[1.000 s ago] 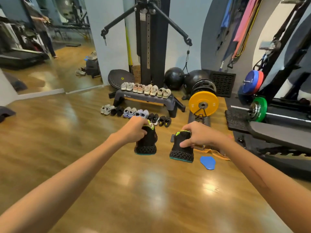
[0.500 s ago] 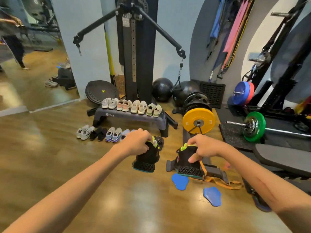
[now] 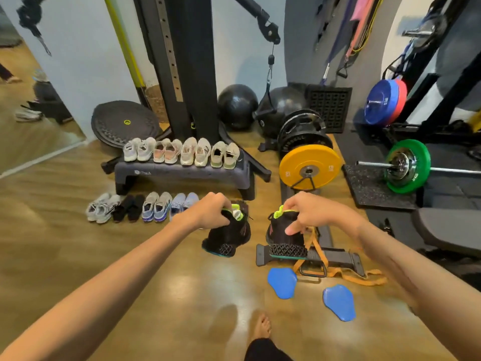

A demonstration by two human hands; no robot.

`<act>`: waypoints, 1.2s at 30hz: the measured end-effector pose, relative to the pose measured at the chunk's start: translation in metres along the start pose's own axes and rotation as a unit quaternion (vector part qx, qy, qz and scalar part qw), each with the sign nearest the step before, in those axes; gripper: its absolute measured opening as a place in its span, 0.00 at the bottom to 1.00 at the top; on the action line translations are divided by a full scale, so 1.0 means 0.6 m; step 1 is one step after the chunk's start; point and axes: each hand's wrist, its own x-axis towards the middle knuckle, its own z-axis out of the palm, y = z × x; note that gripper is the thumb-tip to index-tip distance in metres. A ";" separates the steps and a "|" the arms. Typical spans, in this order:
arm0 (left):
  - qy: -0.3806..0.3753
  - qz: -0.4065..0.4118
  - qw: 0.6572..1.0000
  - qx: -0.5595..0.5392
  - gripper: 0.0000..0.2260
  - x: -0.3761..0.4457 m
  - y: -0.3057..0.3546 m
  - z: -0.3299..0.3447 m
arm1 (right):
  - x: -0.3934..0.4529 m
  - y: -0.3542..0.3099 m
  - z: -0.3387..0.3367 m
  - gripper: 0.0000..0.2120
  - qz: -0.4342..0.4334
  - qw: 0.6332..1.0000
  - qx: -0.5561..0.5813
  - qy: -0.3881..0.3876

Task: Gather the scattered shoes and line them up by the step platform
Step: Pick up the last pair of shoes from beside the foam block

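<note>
My left hand (image 3: 209, 213) grips a black shoe with a neon-yellow collar (image 3: 229, 237) by its opening and holds it in the air. The matching black shoe (image 3: 285, 239) hangs from my right hand (image 3: 307, 213), which pinches its collar. Both shoes hang just in front of the grey step platform (image 3: 182, 174). Several pale shoes (image 3: 182, 152) stand in a row on top of the platform. A second row of shoes (image 3: 141, 209) stands on the floor in front of it, partly hidden by my left hand.
A yellow weight plate (image 3: 309, 169) on a stand is right of the platform, with an orange strap (image 3: 343, 276) and black bar base below my right hand. Two blue sliders (image 3: 282, 282) lie on the wooden floor. A barbell with a green plate (image 3: 407, 165) is far right. My bare foot (image 3: 261, 328) shows below.
I have walked closer to the step platform, carrying both black shoes; the platform and shoe rows now appear larger and nearer. Both hands keep their grip.
</note>
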 end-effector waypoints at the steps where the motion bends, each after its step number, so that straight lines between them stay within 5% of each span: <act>1: -0.025 -0.011 1.000 0.000 0.15 0.035 -0.010 0.002 | 0.031 0.011 -0.017 0.16 0.005 1.000 0.009 -0.015; 7: -0.087 -0.049 0.995 -0.003 0.28 0.227 -0.040 -0.010 | 0.211 0.060 -0.131 0.15 0.024 0.996 0.000 -0.089; 12: -0.094 -0.021 0.995 -0.017 0.25 0.407 -0.090 -0.014 | 0.366 0.111 -0.193 0.23 0.057 0.995 -0.024 -0.080; 18: -0.114 -0.007 0.993 -0.018 0.22 0.638 -0.161 0.063 | 0.591 0.220 -0.196 0.18 0.110 0.992 -0.022 -0.053; 27: -0.163 -0.018 0.986 -0.013 0.14 0.946 -0.289 0.347 | 0.907 0.461 -0.008 0.13 0.136 0.991 -0.012 0.007; 36: -0.102 0.000 0.994 -0.028 0.16 1.167 -0.432 0.755 | 1.225 0.729 0.255 0.14 0.137 0.989 0.034 0.039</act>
